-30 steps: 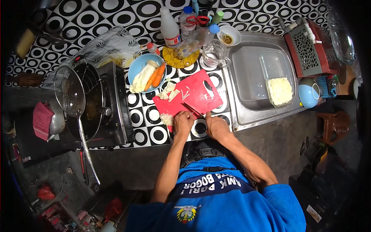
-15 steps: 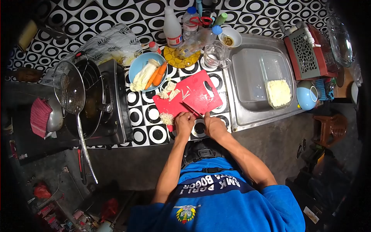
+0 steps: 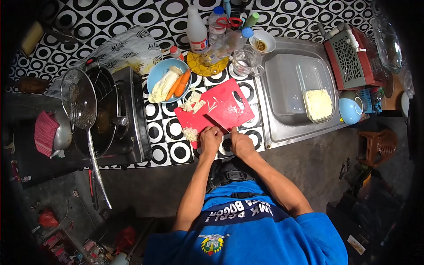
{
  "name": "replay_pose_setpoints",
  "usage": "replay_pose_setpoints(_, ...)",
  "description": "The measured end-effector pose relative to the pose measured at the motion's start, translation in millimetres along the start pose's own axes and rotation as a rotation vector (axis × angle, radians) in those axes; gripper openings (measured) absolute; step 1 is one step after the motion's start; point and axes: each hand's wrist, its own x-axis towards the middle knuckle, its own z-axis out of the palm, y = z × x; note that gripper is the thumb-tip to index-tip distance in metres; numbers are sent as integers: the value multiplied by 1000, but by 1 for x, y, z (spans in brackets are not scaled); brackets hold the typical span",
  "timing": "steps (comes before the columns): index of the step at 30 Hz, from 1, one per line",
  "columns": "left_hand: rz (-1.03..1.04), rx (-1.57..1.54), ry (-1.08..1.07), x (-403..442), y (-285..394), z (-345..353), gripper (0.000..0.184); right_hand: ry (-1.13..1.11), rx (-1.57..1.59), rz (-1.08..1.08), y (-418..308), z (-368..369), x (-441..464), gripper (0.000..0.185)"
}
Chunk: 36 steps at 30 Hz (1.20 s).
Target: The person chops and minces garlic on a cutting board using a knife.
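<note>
My right hand (image 3: 242, 144) is closed round the handle of a knife (image 3: 216, 122), whose blade points away to the left over the red cutting board (image 3: 236, 99). Beside the blade, my left hand (image 3: 211, 140) has its fingers curled together on the board's near edge. Whatever lies under those fingertips is hidden. A small heap of finely chopped white pieces (image 3: 190, 134) is left of my left hand. Farther up the board lie pale cut slices (image 3: 192, 104) and a few thin strips (image 3: 213, 105).
A blue plate (image 3: 152, 77) with carrots (image 3: 179, 84) and cabbage (image 3: 165, 86) stands behind the board. On the left, a strainer (image 3: 79, 104) rests over a wok (image 3: 106, 132) on the stove. A glass dish (image 3: 304, 70) of white shreds sits in the sink area. Bottles (image 3: 196, 31) and a glass mug (image 3: 245, 62) stand behind.
My right hand and the knife have shifted slightly left and away from my body, towards my left hand. My left hand stays nearly in place.
</note>
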Motion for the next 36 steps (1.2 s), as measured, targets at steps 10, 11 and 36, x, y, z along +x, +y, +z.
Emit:
replay_pose_setpoints(10,21,18,44,-1,3,0,7,-21,-12,-40,-1,-9,6,61)
replay_pose_setpoints(11,1,-7,25,0,3,0,6,-40,8,-30,0,-7,3,61)
replay_pose_setpoints(36,46,31,54,-1,0,0,7,33,-8,-33,-10,-1,8,38)
